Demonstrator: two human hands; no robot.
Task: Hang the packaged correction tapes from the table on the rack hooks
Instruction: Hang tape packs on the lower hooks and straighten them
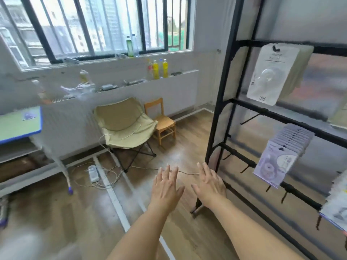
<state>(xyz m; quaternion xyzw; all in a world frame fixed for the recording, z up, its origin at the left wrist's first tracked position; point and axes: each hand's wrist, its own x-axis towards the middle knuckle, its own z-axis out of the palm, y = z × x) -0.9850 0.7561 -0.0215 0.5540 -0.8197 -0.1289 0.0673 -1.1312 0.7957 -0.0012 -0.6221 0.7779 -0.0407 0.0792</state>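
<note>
**Both hands empty, between rack and table**

Your two forearms reach out low in front of you, and neither hand carries anything. Your left hand [167, 186] is flat, palm down, fingers straight and slightly spread; your right hand [210, 184] matches it, fingers spread and holding nothing, just beside the rack's black post.

Far left, the table [18, 126] with the blue edge shows one small purple pack [29, 115] lying on its green top; it looks like a packaged correction tape, though blur keeps me from being sure. Between table and rack sit a folding chair [124, 126] and a small wooden chair [161, 121]. On the right, the rack [221, 102] already carries a white stack [272, 74] up high and a purple stack [281, 158] lower, with bare hooks [249, 119] near them.

I judge you are between packs: next, turn left, pinch the pack on the table, then thread its hole onto a hook
</note>
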